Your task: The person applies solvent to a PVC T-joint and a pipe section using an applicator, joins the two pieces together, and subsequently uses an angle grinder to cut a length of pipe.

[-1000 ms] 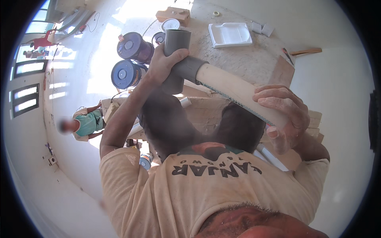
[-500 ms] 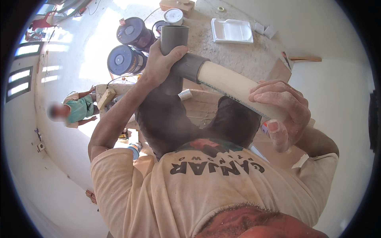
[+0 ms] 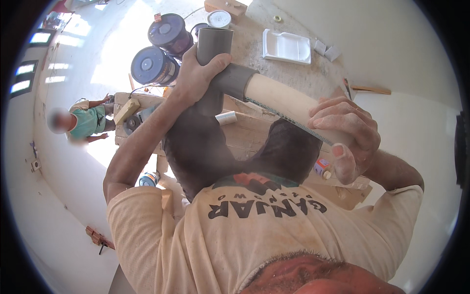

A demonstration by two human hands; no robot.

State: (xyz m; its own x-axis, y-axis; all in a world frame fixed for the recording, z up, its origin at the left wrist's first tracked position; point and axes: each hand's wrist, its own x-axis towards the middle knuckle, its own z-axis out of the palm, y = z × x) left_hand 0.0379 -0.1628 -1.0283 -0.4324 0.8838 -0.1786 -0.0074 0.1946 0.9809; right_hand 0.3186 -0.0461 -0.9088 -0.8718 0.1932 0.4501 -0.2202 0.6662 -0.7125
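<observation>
My left hand (image 3: 196, 76) is wrapped round a dark grey pipe tee (image 3: 214, 46), its thumb lying across the collar. One open end of the tee points away from me, and its side branch faces right. A cream-white pipe (image 3: 281, 98) sits in that branch and slants down to the right. My right hand (image 3: 348, 127) grips the pipe near its far end, fingers over the top and thumb below; that end is hidden behind the hand. Small printed marks run along the pipe's lower side. Both are held above my lap.
Below the pipe is a wooden bench (image 3: 249, 132) with a short white pipe piece (image 3: 226, 117) and a small bottle (image 3: 322, 168). Dark lidded buckets (image 3: 169, 35) and a white tray (image 3: 286, 48) stand on the floor beyond. Another person (image 3: 87, 122) is at the left.
My hands keep the same grip on the tee and pipe. The view has tilted slightly, so the room appears shifted, and the small bottle on the right shows more fully.
</observation>
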